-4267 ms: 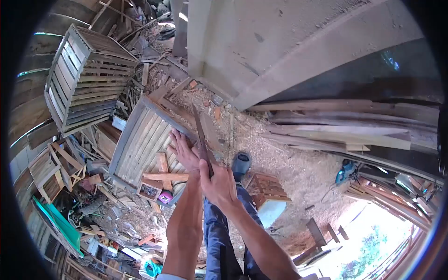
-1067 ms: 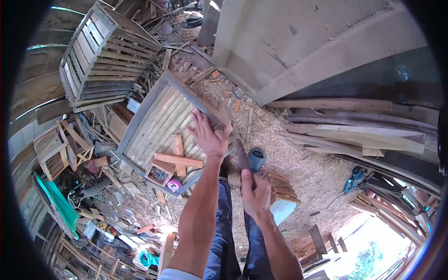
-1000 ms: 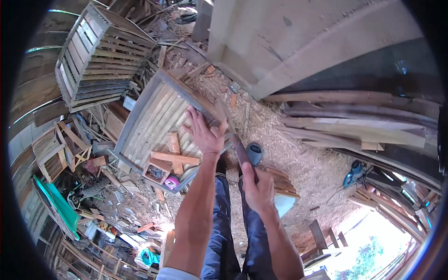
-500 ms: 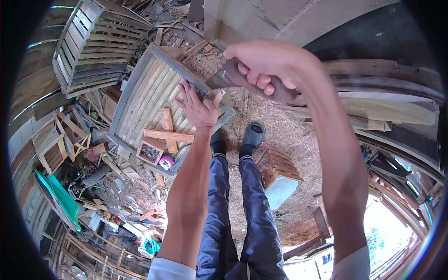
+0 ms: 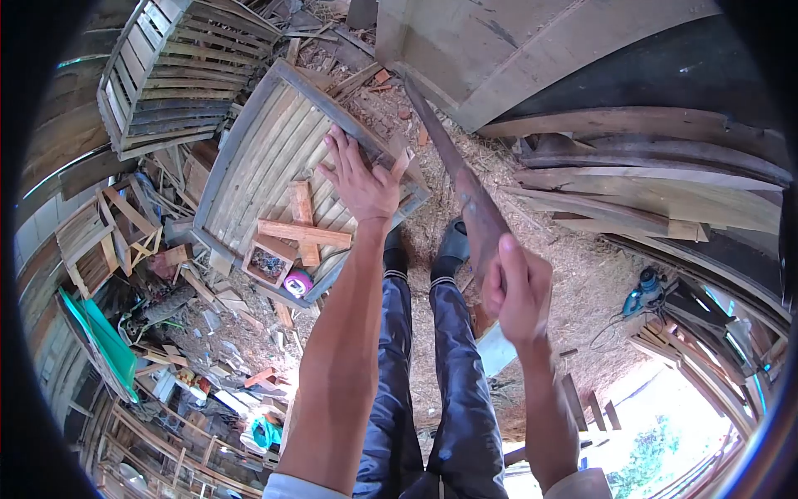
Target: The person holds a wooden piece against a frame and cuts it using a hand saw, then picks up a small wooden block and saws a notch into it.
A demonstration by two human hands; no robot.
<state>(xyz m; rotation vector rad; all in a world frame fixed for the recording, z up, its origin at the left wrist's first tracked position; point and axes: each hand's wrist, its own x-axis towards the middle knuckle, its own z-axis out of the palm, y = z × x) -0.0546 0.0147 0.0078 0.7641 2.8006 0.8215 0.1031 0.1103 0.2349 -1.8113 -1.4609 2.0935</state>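
A handsaw (image 5: 470, 195) is held by its handle in my right hand (image 5: 519, 291), its blade slanting up and left, apart from the workbench. My left hand (image 5: 363, 179) presses near the right edge of the slatted wooden bench (image 5: 249, 158), with a small piece of wood (image 5: 402, 165) by the thumb and the fingers spread. Whether the hand grips this piece is hard to make out. Crossed wooden pieces (image 5: 305, 234) lie on the slats. Beside them are a small box of nails (image 5: 268, 263) and a round pink item (image 5: 298, 284).
A slatted crate (image 5: 179, 83) stands at the upper left. Stacked boards (image 5: 648, 158) line the right side, above a blue power tool (image 5: 644, 291) with a cord. A wooden stool (image 5: 497, 349) is partly hidden near my legs. Shavings and offcuts cover the ground.
My right hand has moved down and toward me, carrying the saw away from the bench edge; the blade now points up-left in full view. My left hand stays on the bench.
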